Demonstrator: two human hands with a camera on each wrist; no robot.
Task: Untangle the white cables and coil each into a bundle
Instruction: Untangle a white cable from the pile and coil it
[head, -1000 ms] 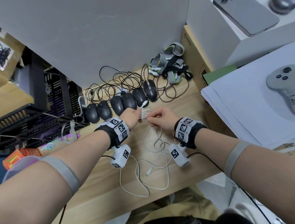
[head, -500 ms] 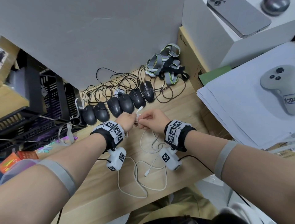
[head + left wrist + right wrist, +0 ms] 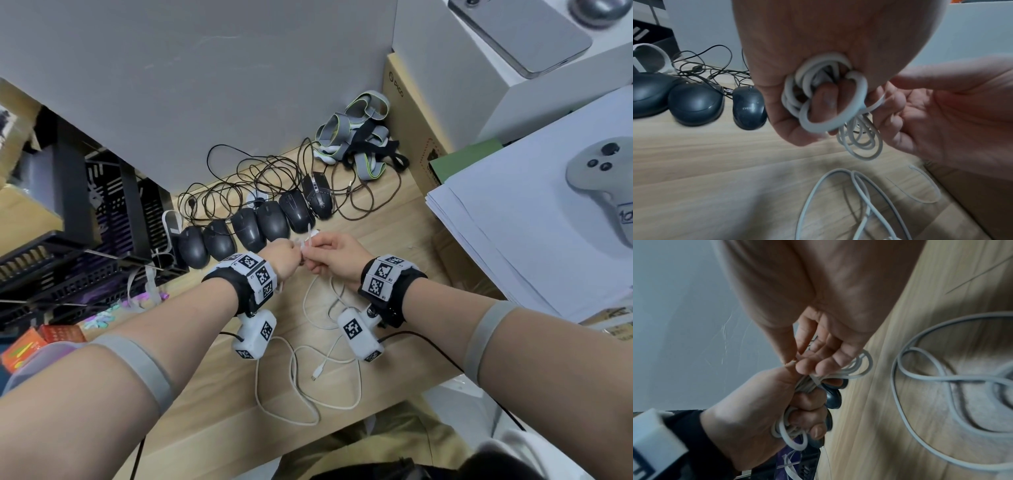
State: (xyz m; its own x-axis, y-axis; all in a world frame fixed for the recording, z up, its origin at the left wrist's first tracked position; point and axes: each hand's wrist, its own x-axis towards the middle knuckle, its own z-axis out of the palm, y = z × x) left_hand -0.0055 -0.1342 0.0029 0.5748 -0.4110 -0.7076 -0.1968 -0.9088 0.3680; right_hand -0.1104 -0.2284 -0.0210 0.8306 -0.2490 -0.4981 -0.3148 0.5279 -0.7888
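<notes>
At the far left a black slotted rack [image 3: 68, 240] stands at the edge of the wooden desk [image 3: 394, 240]. Right of it a row of black computer mice [image 3: 253, 222] lies in front of their tangle of dark cords [image 3: 246, 178]. Just near of the mice, the left hand [image 3: 284, 258] is fisted around a coiled white cable bundle [image 3: 824, 97], fingers curled through its loops. Touching it from the right, the right hand [image 3: 337, 257] pinches the same bundle, fingertips [image 3: 807, 368] pressed on a flat white tie [image 3: 816, 380] wrapped around the coils. Below both wrists, nearer the desk's front edge, a loose white cable [image 3: 308, 387] sprawls in open loops, its plug end lying among them. Farther right, grey straps [image 3: 359, 137] are heaped by the wall, then a stack of white paper [image 3: 513, 233] carries a grey controller [image 3: 603, 174].
</notes>
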